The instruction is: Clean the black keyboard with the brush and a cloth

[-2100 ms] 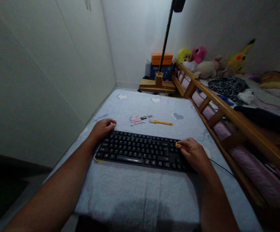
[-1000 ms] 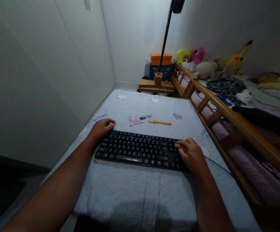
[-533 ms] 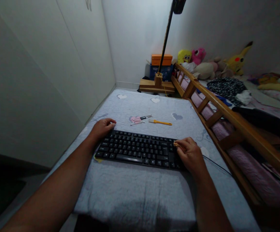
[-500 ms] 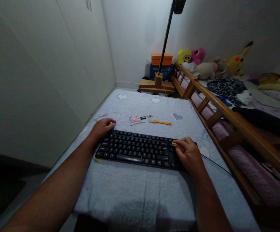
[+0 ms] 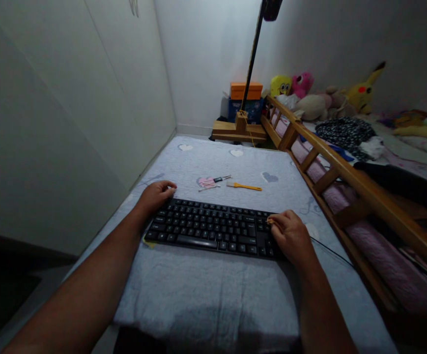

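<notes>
A black keyboard [image 5: 206, 223] lies across the bed cover in front of me. My left hand [image 5: 157, 193] is at its far left corner, fingers curled against the edge and their tips just beyond it. Over the number pad at the right end is my right hand [image 5: 290, 233], its fingers pinched on a small tan piece of cloth [image 5: 270, 221] that touches the keys or hovers just above them. The hand and wrist hide much of the keyboard's right end. Behind the keyboard lie a yellow-handled brush [image 5: 248, 187] and a thin tool with a dark grip [image 5: 218, 180].
A thin light-coloured tool [image 5: 209, 188] lies near the brush. The keyboard's cable [image 5: 331, 251] runs right towards a wooden bed rail [image 5: 331, 160]. White cupboard doors [image 5: 99, 98] flank the left side. A stand on a wooden base [image 5: 240, 129] rises at the back.
My right hand has slid slightly to the right over the number pad with the cloth. The left hand and the keyboard stay in place.
</notes>
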Demonstrator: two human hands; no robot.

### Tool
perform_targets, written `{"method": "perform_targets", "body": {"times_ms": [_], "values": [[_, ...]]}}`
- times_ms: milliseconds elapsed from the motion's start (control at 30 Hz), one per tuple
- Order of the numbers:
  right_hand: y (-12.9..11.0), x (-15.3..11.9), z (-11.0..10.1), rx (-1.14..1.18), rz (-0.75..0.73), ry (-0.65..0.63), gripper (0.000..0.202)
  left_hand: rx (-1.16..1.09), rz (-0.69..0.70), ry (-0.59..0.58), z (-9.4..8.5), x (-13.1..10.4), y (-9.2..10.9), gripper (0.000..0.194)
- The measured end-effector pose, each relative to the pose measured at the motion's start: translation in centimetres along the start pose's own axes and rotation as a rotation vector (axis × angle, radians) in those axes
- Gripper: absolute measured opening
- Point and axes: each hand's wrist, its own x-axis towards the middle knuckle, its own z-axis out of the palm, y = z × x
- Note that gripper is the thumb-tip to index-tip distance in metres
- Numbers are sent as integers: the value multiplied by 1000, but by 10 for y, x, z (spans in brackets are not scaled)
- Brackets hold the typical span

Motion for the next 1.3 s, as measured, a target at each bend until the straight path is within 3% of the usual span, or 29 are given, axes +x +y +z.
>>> {"method": "perform_targets", "body": {"times_ms": [333,667,1300], "values": [[5,-1,-6,34,42,73,20,7,-4,-10,-2,-1,2,46],[-27,1,-4,173,-86,-118,21,21,-8,5,-2,0,5,44],[-6,-3,-13,113,-19,-101,20,10,6,2,1,1,-2,46]]}}
